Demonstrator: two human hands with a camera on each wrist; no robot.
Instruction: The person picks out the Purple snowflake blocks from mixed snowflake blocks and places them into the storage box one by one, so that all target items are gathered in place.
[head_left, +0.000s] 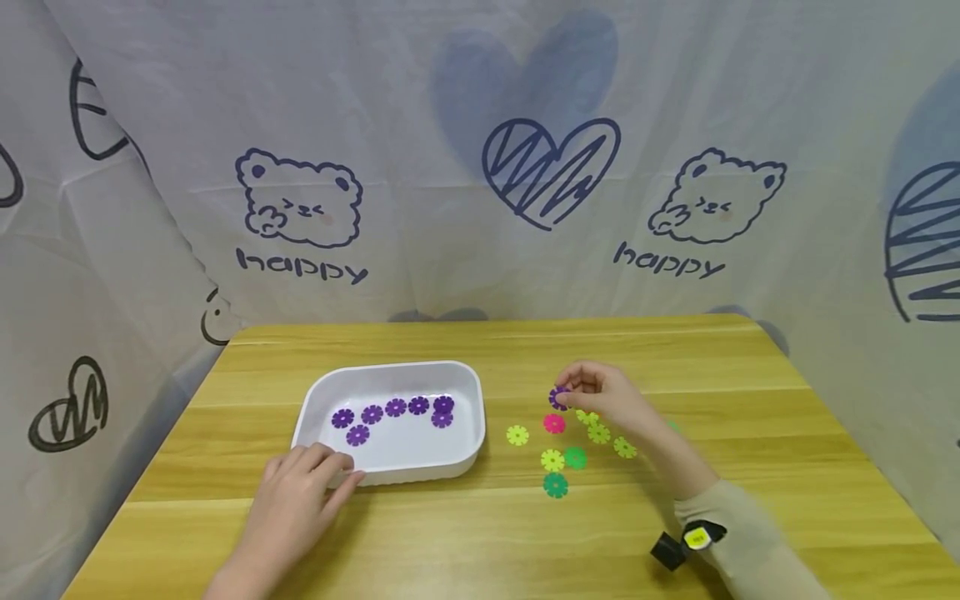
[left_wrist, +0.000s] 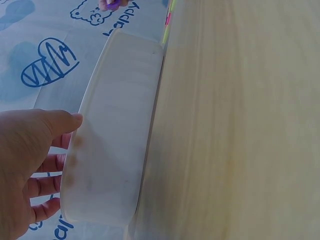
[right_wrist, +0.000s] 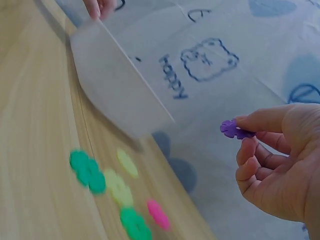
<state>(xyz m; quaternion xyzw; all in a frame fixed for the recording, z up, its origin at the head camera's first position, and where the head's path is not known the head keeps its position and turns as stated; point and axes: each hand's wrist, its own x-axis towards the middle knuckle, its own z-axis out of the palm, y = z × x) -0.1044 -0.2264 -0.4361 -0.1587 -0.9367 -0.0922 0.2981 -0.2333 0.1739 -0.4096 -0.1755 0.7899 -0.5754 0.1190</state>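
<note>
My right hand (head_left: 603, 396) pinches a purple notched plastic disc (right_wrist: 235, 130) between thumb and fingertips, raised over the right part of the table. Below and around it lie a pink disc (head_left: 554, 423), several yellow-green discs (head_left: 517, 435) and a few green discs (head_left: 556, 484). My left hand (head_left: 302, 487) grips the near rim of a white plastic basin (head_left: 420, 473), thumb outside and fingers over the edge, as the left wrist view shows. Inside the basin several purple discs (head_left: 396, 407) lie flat, two of them overlapping at the right.
The wood-grain table (head_left: 480, 550) ends at a white cloth (head_left: 420, 208) printed with bears and hearts. A small black device (head_left: 701, 535) is strapped on my right sleeve. One green disc (head_left: 673, 426) is partly hidden behind the right forearm.
</note>
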